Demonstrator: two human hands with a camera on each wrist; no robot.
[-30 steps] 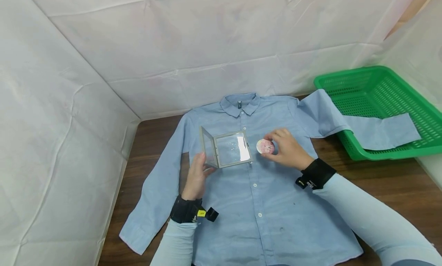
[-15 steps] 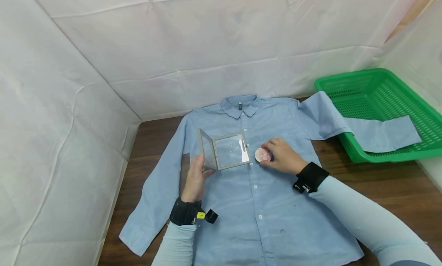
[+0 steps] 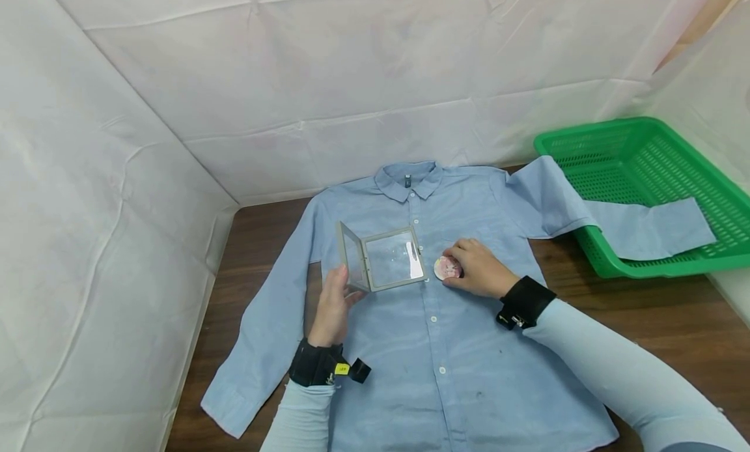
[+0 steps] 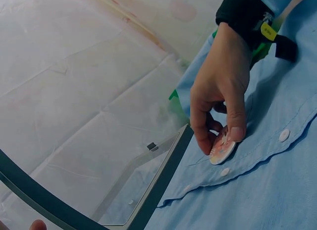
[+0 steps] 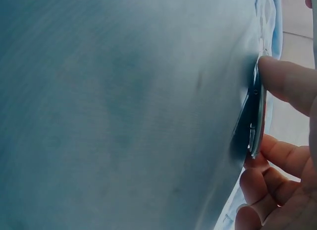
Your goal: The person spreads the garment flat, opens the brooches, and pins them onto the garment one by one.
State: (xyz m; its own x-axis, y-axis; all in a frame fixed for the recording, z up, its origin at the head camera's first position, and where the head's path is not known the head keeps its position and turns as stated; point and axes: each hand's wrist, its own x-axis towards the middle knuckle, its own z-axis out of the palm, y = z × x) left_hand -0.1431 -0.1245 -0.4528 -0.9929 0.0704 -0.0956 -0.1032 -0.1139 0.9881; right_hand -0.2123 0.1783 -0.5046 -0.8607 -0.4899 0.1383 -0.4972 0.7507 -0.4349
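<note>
My left hand (image 3: 332,309) holds a hinged, clear-windowed case (image 3: 398,285) by its left side, its two leaves spread apart over the shirt. The case's grey frame (image 4: 158,183) crosses the left wrist view. Just right of the case, my right hand (image 3: 482,271) pinches a round pink-and-white pin badge (image 3: 447,268) between thumb and fingers. The badge (image 5: 256,116) shows edge-on in the right wrist view, a thin pin along its back, right at the cloth. Under both hands lies a light blue button-up shirt (image 3: 398,387), spread flat with its collar away from me.
A green plastic basket (image 3: 644,267) stands at the right, and one shirt sleeve (image 3: 650,227) drapes over its rim into it. The dark wooden table (image 3: 252,243) shows around the shirt. White sheeting (image 3: 351,68) walls the back and sides.
My right hand has brought the badge down towards me, slightly left, close onto the shirt front. The left hand and the case have barely moved.
</note>
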